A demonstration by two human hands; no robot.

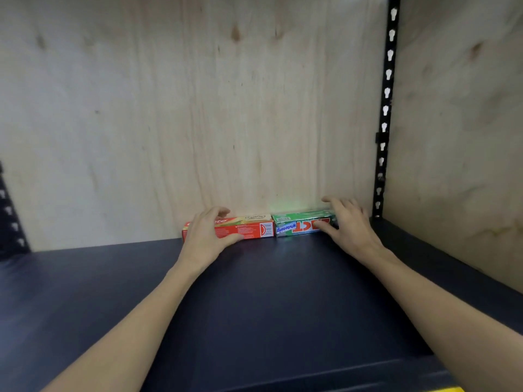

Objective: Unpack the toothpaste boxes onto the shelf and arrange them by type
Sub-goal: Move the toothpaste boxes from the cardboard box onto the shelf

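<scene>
Head camera view: two toothpaste boxes lie end to end against the plywood back wall [198, 108] as both hands settle them on the dark shelf [268, 292].

Left of the wall's midline, the left hand [208, 236] curls over the red box [249, 229], fingers on its top and thumb against its front face, a loose grip rather than a clamp. That box's long axis runs along the wall; its right end touches the green box [300, 223], which lies the same way. Further right, nearer the black slotted upright [386, 108], the right hand [346, 224] covers the green box's far end, fingers spread and half bent, thumb along its front. Each hand is nearest its own box.
</scene>
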